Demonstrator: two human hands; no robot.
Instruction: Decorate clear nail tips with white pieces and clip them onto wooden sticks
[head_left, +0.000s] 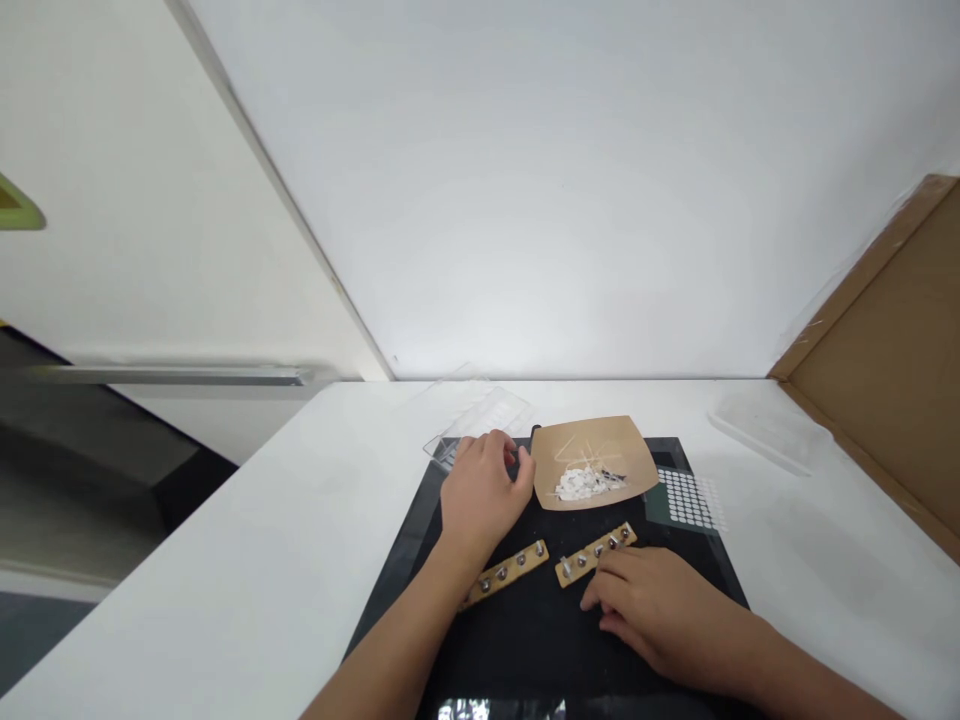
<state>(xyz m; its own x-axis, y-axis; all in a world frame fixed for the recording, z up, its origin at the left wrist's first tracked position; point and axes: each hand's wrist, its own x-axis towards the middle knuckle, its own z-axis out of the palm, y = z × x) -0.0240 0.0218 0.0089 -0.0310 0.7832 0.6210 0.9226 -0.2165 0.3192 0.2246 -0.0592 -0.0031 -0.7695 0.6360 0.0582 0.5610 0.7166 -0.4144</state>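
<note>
My left hand (486, 490) is curled above the back left of a black mat (517, 650), beside a clear plastic tray (491, 415). Its fingers bend in towards the thumb, and whatever they hold is hidden. Below its wrist lies a light wooden strip (512, 572) with a row of metal studs, partly covered by the forearm. A second wooden strip (574, 568) with similar studs lies to the right. My right hand (652, 610) rests at that strip's near side, its fingers loosely bent and apart, overlapping the strip's edge.
A brown paper tray (600, 440) behind the strips contains small white pieces (585, 483) and thin clear sticks. To its right lies a sheet of white round stickers (688, 500). A clear plastic lid (772, 430) lies farther right, near a cardboard panel (885, 370). White walls stand behind.
</note>
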